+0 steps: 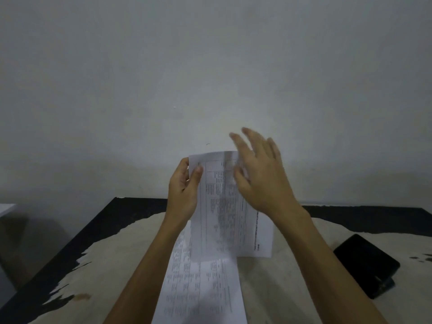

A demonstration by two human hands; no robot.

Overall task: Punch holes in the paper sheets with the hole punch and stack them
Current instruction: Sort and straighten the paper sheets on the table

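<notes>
1. Pinched between thumb and fingers, the left hand [184,190] holds a printed paper sheet [224,206] by its upper left edge, lifted off the table.
2. Fingers spread and blurred, the right hand [259,174] is open in front of the sheet's upper right part; whether it touches the paper cannot be told, and it clasps nothing.
3. Lifted, the sheet hangs with its long axis running up and down, top edge toward the wall [210,66].
4. Beneath it, another printed sheet [203,284] lies flat on the table [292,277], long axis running away from the person.
5. Low on the right, well apart from both hands, lies the black hole punch [367,265]; the right hand is the nearer one, so the sheet would have to travel right and down to reach it.
6. Thin, limp white paper carries dense tabular print; the tabletop shows pale worn patches inside a dark rim; the punch is dark, smooth, and roughly rectangular.
</notes>
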